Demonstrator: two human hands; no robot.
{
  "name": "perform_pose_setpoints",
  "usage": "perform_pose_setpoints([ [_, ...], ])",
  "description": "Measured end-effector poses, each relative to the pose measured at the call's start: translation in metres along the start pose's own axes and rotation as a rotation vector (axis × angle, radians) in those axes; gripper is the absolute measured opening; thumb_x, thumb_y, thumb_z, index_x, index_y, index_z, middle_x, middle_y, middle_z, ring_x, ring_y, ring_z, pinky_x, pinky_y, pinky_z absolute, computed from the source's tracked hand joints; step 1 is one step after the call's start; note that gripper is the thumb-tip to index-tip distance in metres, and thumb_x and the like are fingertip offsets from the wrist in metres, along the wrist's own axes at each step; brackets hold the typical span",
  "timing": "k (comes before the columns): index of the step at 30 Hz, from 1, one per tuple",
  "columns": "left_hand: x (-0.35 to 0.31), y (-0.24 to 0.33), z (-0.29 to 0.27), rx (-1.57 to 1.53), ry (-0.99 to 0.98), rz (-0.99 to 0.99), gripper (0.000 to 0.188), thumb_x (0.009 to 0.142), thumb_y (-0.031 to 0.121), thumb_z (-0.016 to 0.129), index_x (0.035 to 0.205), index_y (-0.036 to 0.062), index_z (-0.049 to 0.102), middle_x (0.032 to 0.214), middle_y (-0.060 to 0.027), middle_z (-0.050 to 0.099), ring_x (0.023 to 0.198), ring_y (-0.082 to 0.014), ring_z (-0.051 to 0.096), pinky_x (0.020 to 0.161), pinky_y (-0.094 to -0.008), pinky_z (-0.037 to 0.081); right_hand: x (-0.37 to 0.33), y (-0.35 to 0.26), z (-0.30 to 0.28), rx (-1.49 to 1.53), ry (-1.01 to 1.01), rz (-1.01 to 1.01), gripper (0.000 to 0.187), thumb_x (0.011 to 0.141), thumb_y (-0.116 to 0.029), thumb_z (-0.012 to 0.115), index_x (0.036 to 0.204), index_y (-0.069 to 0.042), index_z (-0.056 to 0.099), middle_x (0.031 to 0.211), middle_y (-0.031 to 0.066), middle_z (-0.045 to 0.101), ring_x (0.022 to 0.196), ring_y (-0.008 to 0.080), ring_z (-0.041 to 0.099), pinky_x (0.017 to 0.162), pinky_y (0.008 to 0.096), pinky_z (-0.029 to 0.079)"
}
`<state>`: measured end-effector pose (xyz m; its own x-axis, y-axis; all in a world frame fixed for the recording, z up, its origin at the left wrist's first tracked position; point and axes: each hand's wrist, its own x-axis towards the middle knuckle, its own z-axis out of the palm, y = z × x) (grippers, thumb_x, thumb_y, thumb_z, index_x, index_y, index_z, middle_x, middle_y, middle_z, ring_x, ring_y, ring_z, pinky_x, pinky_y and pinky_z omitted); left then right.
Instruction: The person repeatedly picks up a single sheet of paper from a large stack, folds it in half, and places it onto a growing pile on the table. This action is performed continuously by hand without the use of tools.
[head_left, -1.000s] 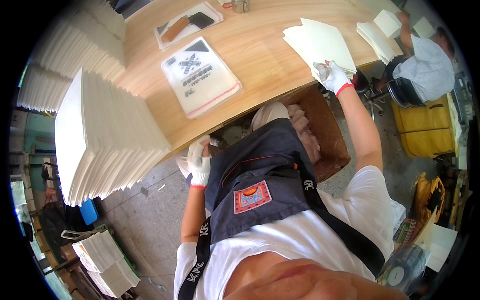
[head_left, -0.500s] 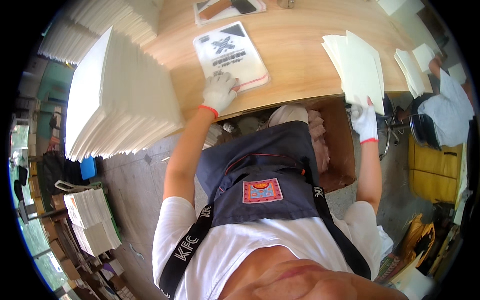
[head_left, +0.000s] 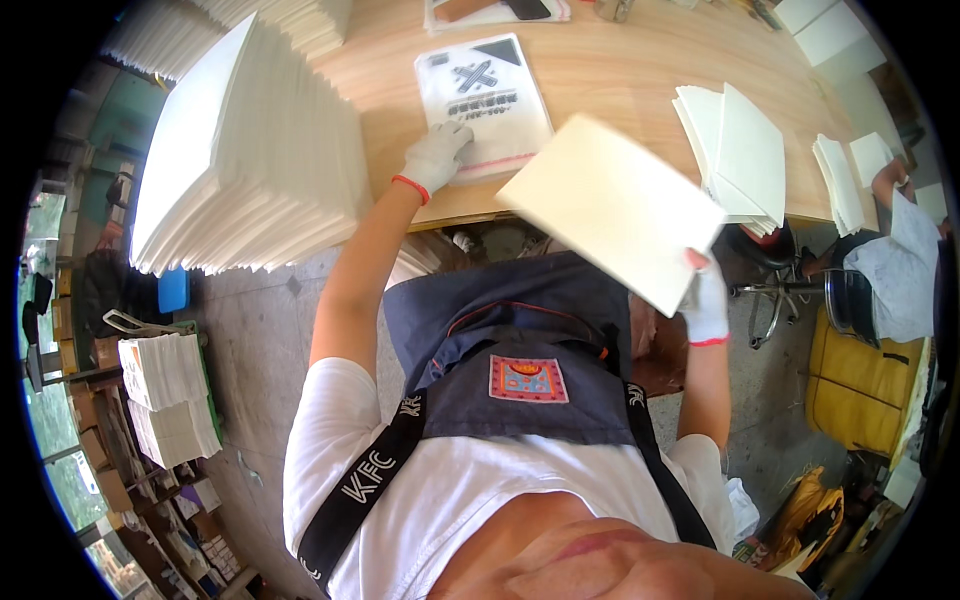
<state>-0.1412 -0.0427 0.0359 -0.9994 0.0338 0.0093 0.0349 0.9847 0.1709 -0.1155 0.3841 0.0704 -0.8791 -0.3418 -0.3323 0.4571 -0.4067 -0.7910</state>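
My right hand (head_left: 706,300), in a white glove, grips a cream paper booklet (head_left: 610,210) by its near right corner, thumb on top. The booklet is slightly blurred and held at a slant over the table's front edge. My left hand (head_left: 440,158), gloved with a red cuff, rests on a stack of clear plastic bags (head_left: 485,110) with dark print and a red line near the opening end. Its fingers lie over the top bag's left side, partly bent. To the right, a small fanned pile of white booklets (head_left: 740,150) lies at the table edge.
A tall stack of white booklets (head_left: 270,150) stands at the left edge of the wooden table (head_left: 620,60). Another small pile (head_left: 838,185) lies far right, near a co-worker's arm (head_left: 888,185). A brown box (head_left: 660,350) sits under the table. A dark-handled tool lies at the back.
My right hand has lifted one booklet off the right pile and brought it left, towards the bags. My left hand has stayed on the bag stack. The whole view has shifted slightly.
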Motion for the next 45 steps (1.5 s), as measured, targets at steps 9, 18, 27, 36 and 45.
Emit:
perform_pose_setpoints([
  [9,-0.016,-0.007,0.005,-0.096,0.365,-0.097,0.026,0.073,0.001,0.049,0.093,0.0132,0.06,0.098,-0.0031,0.057,0.092,-0.0259,0.054,0.078,-0.0348,0.045,0.022,0.097,0.032,0.253,0.015,0.178,0.031,0.085,-0.013,0.056,0.114,-0.012,0.047,0.093,0.0029,0.059,0.059,0.0104,0.058,0.039,0.0195,0.045],
  [18,-0.024,0.011,-0.02,-0.58,0.267,-0.009,0.033,0.073,-0.002,0.045,0.1,0.0119,0.059,0.082,-0.006,0.054,0.065,-0.0197,0.051,0.063,-0.0281,0.043,0.011,0.102,0.063,0.421,0.094,0.162,0.025,0.089,-0.015,0.052,0.114,-0.012,0.047,0.091,0.0029,0.058,0.058,0.0106,0.055,0.042,0.0195,0.043],
  [27,-0.056,0.076,0.054,-1.321,0.941,-0.379,0.048,0.08,0.0,0.058,0.123,0.0058,0.038,0.102,-0.0104,0.054,0.084,-0.0147,0.056,0.07,-0.0259,0.047,-0.021,0.102,0.082,0.406,-0.078,0.144,0.03,0.091,-0.015,0.049,0.12,-0.008,0.045,0.106,0.0036,0.057,0.083,0.0098,0.06,0.059,0.0198,0.053],
  [36,-0.053,0.126,0.118,-2.215,0.113,-0.215,0.034,0.087,0.013,0.054,0.118,0.002,0.047,0.112,-0.0116,0.055,0.096,-0.0216,0.057,0.081,-0.0337,0.049,-0.019,0.106,0.068,0.15,-0.113,0.18,0.027,0.091,-0.018,0.051,0.116,-0.009,0.047,0.097,0.0035,0.059,0.068,0.0106,0.055,0.05,0.0217,0.042],
  [45,-0.086,0.146,0.152,-1.673,0.271,-0.882,0.03,0.083,0.005,0.041,0.107,-0.001,0.058,0.096,-0.0088,0.062,0.084,-0.0155,0.057,0.068,-0.0248,0.046,0.092,0.153,0.107,0.894,-0.14,0.436,0.026,0.095,-0.017,0.04,0.116,-0.003,0.044,0.109,0.0188,0.055,0.1,0.0355,0.056,0.087,0.0443,0.049],
])
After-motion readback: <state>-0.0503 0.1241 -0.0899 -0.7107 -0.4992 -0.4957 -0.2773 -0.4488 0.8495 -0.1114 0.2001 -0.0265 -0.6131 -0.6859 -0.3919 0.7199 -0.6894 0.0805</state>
